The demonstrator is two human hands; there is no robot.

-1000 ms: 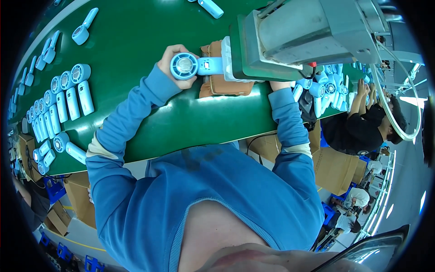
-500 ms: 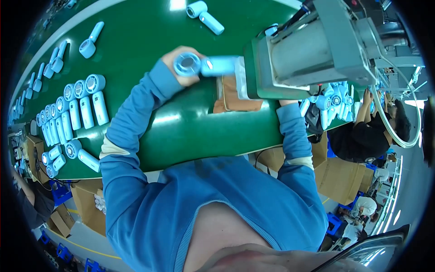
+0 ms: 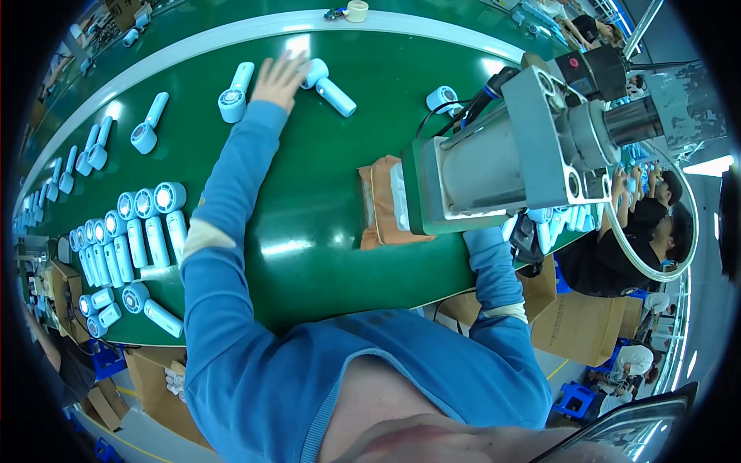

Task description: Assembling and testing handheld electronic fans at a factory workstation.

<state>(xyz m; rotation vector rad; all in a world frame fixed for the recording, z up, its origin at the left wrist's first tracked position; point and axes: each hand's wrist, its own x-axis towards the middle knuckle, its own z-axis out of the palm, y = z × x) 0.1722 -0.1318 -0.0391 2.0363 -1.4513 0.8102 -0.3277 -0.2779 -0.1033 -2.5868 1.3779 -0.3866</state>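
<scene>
My left hand [image 3: 279, 81] is stretched out over the far part of the green table with its fingers spread and nothing in them. Close to its right lies a light-blue handheld fan [image 3: 335, 96]; its round head is next to my fingers. On the other side, near my wrist, another light-blue handheld fan [image 3: 231, 105] lies with its handle pointing away. My right sleeve [image 3: 488, 251] runs under the grey press machine [image 3: 494, 170], which hides my right hand. A brown cloth pad [image 3: 380, 208] with a white piece on it lies at the press's left.
Handheld fans [image 3: 147, 239] lie in rows at the left of the green table [image 3: 309, 262], and more [image 3: 567, 220] are heaped right of the press. A fan [image 3: 441, 98] lies behind the press beside black cables. Cardboard boxes [image 3: 583, 320] stand below the table edge; people sit at right.
My left hand has let go of the fan it held beside the press and moved far left. That fan now lies on the table near my wrist. The view has shifted.
</scene>
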